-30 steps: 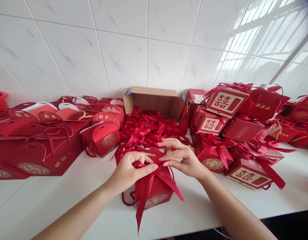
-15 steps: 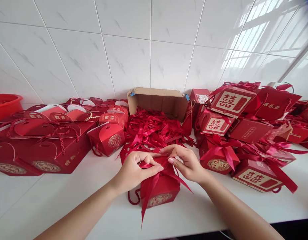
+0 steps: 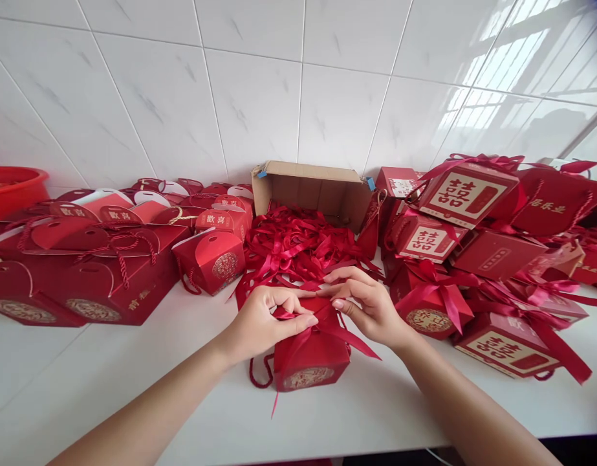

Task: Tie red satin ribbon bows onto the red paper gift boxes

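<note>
A small red gift box (image 3: 312, 369) with a gold round emblem stands on the table in front of me. Red satin ribbon (image 3: 344, 333) lies across its top, one tail slanting to the right and another hanging down the front. My left hand (image 3: 276, 317) pinches a fold of this ribbon between thumb and fingers above the box. My right hand (image 3: 363, 303) is at the far right edge of the box top, fingers stretched out, its index fingertip close to the left index fingertip. What lies under those fingertips is partly hidden. A dark red cord handle (image 3: 260, 374) hangs at the box's left side.
Behind the box, loose red ribbons (image 3: 305, 246) spill from a tipped cardboard box (image 3: 310, 171). Several red boxes with cord handles (image 3: 133, 298) stand on the left near a red basin (image 3: 17, 188). Ribboned boxes (image 3: 509, 343) are piled on the right. A tiled wall (image 3: 254, 110) closes the back.
The right hand's fingers have spread, and its thumb has come away from the ribbon. The front ribbon tail hangs narrower and shorter. The left hand keeps its pinch, while the view has shifted slightly.
</note>
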The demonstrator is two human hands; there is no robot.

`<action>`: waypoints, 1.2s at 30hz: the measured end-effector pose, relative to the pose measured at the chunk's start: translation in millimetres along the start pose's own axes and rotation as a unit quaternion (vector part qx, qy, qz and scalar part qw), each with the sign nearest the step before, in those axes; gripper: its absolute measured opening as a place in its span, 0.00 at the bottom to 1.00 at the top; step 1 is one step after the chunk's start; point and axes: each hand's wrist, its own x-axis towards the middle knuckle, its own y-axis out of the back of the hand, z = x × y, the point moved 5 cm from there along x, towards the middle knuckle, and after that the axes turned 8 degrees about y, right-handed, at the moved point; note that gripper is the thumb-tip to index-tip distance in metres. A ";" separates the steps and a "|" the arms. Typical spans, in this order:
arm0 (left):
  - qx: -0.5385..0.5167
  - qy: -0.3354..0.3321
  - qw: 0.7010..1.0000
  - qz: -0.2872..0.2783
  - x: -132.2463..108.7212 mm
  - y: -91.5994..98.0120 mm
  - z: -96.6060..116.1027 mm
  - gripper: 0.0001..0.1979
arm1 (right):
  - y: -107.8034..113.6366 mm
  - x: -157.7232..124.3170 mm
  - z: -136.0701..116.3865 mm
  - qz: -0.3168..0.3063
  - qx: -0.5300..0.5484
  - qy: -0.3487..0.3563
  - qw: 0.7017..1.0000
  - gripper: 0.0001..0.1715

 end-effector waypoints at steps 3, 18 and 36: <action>0.005 0.000 1.000 0.008 0.5 0.7 -0.9 0.23 | -0.1 -1.7 3.9 -0.004 0.010 -0.025 1.000 0.10; -0.170 -0.042 0.985 0.013 -1.9 10.8 -10.3 0.15 | -15.0 -43.1 -33.9 -0.068 -0.012 -0.125 0.990 0.63; -0.200 0.005 0.979 0.042 -4.6 5.1 -13.6 0.23 | 200.2 -136.1 -34.7 0.352 -0.555 -0.313 0.685 0.62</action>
